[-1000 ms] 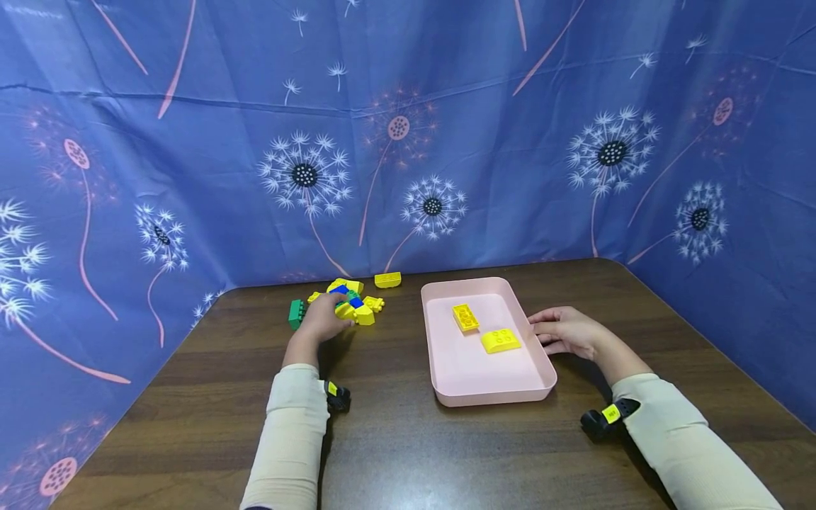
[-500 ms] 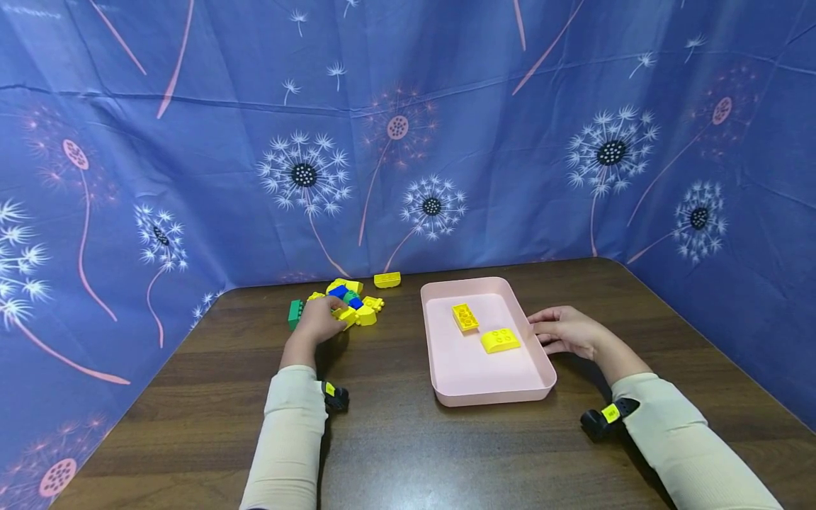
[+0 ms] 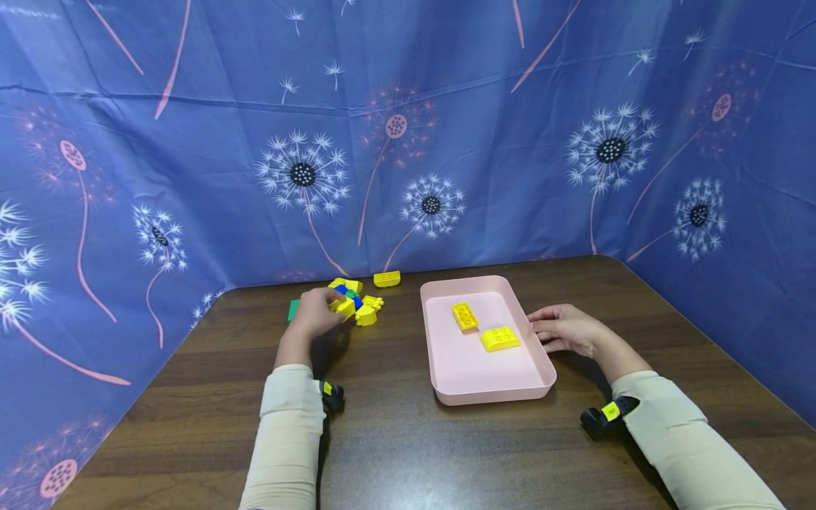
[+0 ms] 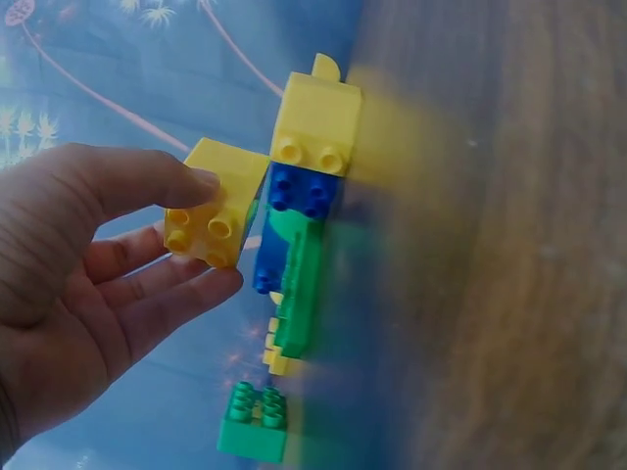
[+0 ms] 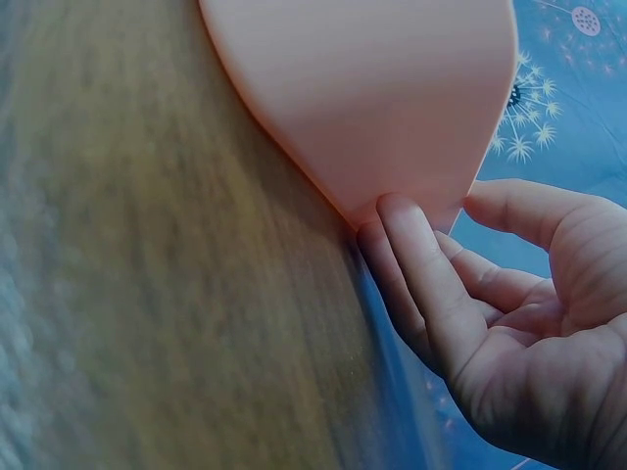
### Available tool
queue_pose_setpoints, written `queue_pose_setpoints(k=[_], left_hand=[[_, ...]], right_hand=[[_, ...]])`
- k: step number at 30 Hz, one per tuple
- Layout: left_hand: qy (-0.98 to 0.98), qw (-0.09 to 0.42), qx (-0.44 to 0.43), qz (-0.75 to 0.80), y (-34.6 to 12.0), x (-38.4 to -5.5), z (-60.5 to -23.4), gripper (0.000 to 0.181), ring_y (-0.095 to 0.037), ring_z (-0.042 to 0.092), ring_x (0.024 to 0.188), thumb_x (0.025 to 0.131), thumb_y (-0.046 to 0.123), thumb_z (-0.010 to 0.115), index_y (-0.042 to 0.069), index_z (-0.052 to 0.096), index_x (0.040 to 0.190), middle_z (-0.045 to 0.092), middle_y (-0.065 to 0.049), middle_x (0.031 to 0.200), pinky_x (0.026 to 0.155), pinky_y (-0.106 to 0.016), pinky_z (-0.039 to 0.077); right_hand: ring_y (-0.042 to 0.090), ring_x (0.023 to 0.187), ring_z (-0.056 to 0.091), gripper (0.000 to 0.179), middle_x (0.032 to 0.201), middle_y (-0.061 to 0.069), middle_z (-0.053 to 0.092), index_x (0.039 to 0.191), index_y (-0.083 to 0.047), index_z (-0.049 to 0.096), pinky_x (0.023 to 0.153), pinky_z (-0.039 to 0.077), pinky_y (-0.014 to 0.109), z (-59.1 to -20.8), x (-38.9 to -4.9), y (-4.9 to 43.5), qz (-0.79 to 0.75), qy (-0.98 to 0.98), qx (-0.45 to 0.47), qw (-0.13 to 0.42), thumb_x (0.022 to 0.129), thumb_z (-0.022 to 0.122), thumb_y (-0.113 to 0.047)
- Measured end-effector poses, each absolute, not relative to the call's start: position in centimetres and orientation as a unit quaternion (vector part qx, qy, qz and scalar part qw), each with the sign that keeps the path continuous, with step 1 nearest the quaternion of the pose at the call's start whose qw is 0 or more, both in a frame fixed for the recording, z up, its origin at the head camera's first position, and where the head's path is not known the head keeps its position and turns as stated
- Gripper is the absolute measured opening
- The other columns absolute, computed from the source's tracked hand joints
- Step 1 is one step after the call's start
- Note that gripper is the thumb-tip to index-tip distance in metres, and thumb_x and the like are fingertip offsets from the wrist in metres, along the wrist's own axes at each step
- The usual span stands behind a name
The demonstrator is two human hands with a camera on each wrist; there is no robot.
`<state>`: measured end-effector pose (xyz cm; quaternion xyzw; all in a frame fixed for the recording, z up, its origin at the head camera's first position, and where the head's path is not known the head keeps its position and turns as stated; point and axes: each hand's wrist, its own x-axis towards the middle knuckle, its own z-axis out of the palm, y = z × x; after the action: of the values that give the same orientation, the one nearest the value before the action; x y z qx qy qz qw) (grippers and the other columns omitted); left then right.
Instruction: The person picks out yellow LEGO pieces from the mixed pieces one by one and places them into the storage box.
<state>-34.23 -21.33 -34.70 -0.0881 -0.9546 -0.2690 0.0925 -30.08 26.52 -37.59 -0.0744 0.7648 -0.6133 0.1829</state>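
A yellow toy building block (image 4: 217, 220) is pinched between the thumb and fingers of my left hand (image 3: 312, 314), close beside the block pile. In the left wrist view its round studs show below the thumb. My right hand (image 3: 569, 331) touches the outer right wall of the pink tray (image 3: 491, 379). Seen from the right wrist, its fingertips (image 5: 407, 220) lie against the wall and the thumb tip meets the rim. Inside the tray lie a yellow block (image 3: 465, 316) and a rounded yellow block (image 3: 500, 338), apart from each other.
The pile holds blue (image 4: 304, 191), green (image 4: 302, 289) and yellow blocks. A green block (image 4: 253, 421) lies at its left. Another yellow block (image 3: 387, 279) sits at the table's back edge by the patterned cloth (image 3: 510, 177). Brown tabletop (image 3: 389, 418) lies in front.
My left hand has drawn slightly left from the pile, bringing the yellow block with it. It now covers most of the green block at the left. The right hand and tray stay put.
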Motion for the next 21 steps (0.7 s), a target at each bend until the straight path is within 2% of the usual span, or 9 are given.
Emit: queue_pose_setpoints(k=[6, 15, 21], left_hand=[[-0.953, 0.111, -0.099, -0.265, -21.0, -33.9, -33.8, 0.033, -0.031, 0.061, 0.102, 0.080, 0.008, 0.076, 0.002, 0.070, 0.112, 0.068, -0.014, 0.112, 0.090, -0.046, 0.050], [-0.949, 0.139, -0.143, -0.245, -20.0, -33.1, -32.1, 0.032, -0.031, 0.061, 0.096, 0.081, 0.010, 0.075, 0.003, 0.071, 0.112, 0.067, -0.015, 0.112, 0.084, -0.045, 0.050], [-0.945, 0.140, -0.160, -0.247, -19.0, -32.4, -31.1, 0.033, -0.031, 0.059, 0.096, 0.081, 0.012, 0.075, 0.004, 0.071, 0.113, 0.066, -0.015, 0.112, 0.084, -0.044, 0.049]], right_hand=[[0.019, 0.090, 0.068, 0.053, 0.105, 0.011, 0.067, 0.135, 0.020, 0.036, 0.079, 0.056, 0.041, -37.6, -30.0, 26.5, -0.617, 0.761, -0.078, 0.182, 0.097, 0.057, -0.009], [0.019, 0.089, 0.068, 0.052, 0.104, 0.011, 0.067, 0.134, 0.021, 0.036, 0.079, 0.056, 0.042, -37.7, -30.0, 26.5, -0.620, 0.758, -0.080, 0.183, 0.096, 0.057, -0.008], [0.018, 0.089, 0.068, 0.052, 0.103, 0.010, 0.068, 0.134, 0.021, 0.036, 0.079, 0.056, 0.042, -37.7, -30.1, 26.5, -0.621, 0.758, -0.079, 0.183, 0.096, 0.057, -0.007]])
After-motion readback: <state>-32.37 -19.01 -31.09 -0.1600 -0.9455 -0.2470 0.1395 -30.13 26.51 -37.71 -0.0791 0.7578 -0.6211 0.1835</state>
